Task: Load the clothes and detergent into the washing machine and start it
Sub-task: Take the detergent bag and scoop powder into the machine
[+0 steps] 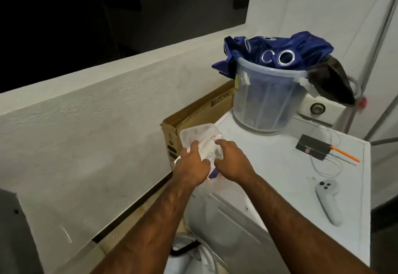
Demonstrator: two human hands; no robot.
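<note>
Gripping a clear container (pixel 195 132) with both hands' fingers (pixel 195 147) atop white washer (pixel 280 166), pale wall (pixel 86 123) behind

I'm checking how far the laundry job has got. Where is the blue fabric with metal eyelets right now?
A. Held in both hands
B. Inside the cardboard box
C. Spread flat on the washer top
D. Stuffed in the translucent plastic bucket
D: the blue fabric with metal eyelets bulges out of the translucent plastic bucket standing on the white washing machine top, while both hands are on a clear plastic container.
</note>
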